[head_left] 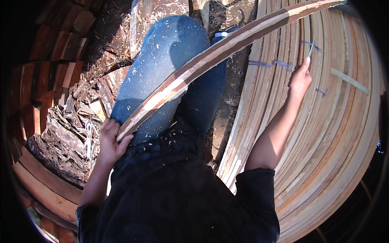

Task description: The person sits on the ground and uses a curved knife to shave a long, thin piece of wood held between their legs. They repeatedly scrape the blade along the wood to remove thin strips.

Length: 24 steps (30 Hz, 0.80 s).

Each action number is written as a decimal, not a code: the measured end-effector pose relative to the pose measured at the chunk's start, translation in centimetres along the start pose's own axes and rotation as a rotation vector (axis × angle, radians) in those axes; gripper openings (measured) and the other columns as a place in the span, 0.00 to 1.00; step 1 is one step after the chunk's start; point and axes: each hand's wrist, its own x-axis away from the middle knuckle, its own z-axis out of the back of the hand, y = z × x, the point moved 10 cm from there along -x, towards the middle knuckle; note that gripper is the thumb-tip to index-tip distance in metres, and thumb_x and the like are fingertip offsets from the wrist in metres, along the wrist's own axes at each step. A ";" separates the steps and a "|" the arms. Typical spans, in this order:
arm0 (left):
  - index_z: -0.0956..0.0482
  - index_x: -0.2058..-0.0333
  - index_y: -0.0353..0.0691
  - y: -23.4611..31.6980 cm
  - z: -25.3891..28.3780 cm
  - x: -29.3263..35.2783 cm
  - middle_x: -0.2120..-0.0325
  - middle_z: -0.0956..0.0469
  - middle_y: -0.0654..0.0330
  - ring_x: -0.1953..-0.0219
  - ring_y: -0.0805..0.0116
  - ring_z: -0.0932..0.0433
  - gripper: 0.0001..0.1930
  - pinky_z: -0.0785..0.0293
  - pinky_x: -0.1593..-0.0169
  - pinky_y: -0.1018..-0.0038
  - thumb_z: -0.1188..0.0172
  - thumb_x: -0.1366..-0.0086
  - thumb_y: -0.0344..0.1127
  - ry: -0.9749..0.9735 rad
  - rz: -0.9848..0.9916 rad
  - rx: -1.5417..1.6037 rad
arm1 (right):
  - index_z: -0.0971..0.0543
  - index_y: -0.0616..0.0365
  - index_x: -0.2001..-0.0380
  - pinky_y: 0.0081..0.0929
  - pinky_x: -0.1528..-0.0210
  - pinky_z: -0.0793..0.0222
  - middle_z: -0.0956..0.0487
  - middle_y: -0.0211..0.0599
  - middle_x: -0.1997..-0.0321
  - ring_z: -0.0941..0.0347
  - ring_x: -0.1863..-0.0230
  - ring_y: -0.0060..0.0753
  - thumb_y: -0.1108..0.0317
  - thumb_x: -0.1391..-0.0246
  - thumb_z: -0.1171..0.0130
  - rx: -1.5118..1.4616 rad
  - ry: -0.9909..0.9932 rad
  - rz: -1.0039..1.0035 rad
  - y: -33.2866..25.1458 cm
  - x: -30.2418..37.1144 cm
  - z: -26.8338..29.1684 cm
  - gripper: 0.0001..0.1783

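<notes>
A long, curved wooden strip [178, 81], edged with dark, bark-like brown, is stretched diagonally from the left of centre to the upper right of the frame, across the jeans [162, 48] of the seated person. Its lower end is pinched between the thumb and curled fingers of the left hand [111, 139], at the left of centre. In the right hand [300, 79], at the upper right, a thin-bladed tool [311, 49] is gripped, the fingers being closed around it and the blade pointed toward the top of the frame; its handle is hidden by the hand. Beneath the right forearm, the right side is filled by long pale slats [336, 133] laid side by side, on which purple ties [259, 64] and a short light stick [349, 81] are seen. Pale shavings are scattered over the jeans. At the left, wood scraps [69, 137] are heaped beside stacked brown pieces [67, 75].
</notes>
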 end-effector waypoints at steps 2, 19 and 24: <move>0.30 0.78 0.32 -0.2 0.0 0.0 0.82 0.38 0.53 0.76 0.53 0.39 0.19 0.42 0.72 0.62 0.35 0.50 0.43 0.030 -0.012 0.005 | 0.42 0.54 0.91 0.25 0.83 0.56 0.46 0.21 0.90 0.52 0.86 0.17 0.39 0.40 0.56 0.040 0.072 -0.102 1.1 0.1 3.4 0.35; 0.30 0.78 0.32 0.4 -0.1 -0.5 0.81 0.37 0.51 0.75 0.52 0.37 0.19 0.41 0.71 0.62 0.36 0.48 0.43 -0.005 0.017 -0.013 | 0.24 0.62 0.83 0.30 0.84 0.39 0.31 0.41 0.92 0.31 0.90 0.38 0.46 0.48 0.40 0.305 -0.213 0.658 -10.7 11.3 -6.6 0.27; 0.29 0.77 0.31 -0.1 -0.1 0.4 0.80 0.37 0.51 0.75 0.52 0.38 0.19 0.41 0.70 0.62 0.36 0.48 0.44 0.025 0.006 0.010 | 0.37 0.55 0.91 0.27 0.86 0.50 0.40 0.26 0.93 0.47 0.91 0.21 0.41 0.40 0.53 0.066 -0.045 -0.148 2.5 -1.9 0.6 0.34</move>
